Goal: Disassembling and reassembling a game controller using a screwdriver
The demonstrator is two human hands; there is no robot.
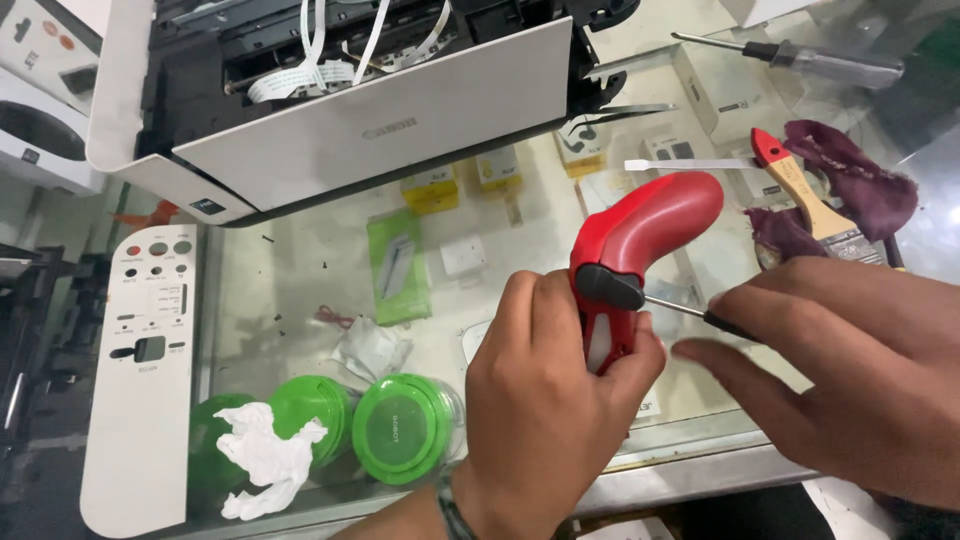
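The left hand (545, 400) has its grip closed around the lower handle of a red power screwdriver (640, 250), which it holds up above the front edge of the glass table (690, 455). The right hand (850, 370) pinches the thin bit (672, 308) that sticks out of the tool's black collar; fingertips and thumb are tight on the shaft, the other fingers spread loose.

The risk, as I judge it, lies in those fingers on the bit – if the left hand presses a trigger while they sit there, the shaft could spin in the pinch and nip skin. The tool is also held over the table's edge, so a slack hold could let it drop past the rim. The glass top could chip under a dropped tool.

Beneath the glass lie small packages: two yellow cartons (430, 190) near the opened white printer (370, 130), a green flat pack (398, 268) with a pale window, a small white square box (463, 256), and white cartons with dark labels (725, 95) further right. A long white control panel (140, 370) with round marks lies at the left. Green-lidded jars (405, 428) stand at the front, a crumpled white tissue (265, 455) against them. A paintbrush (815, 205), a purple rag (860, 180) and a clear-handled screwdriver (800, 60) lie at the right – all well apart from the hands
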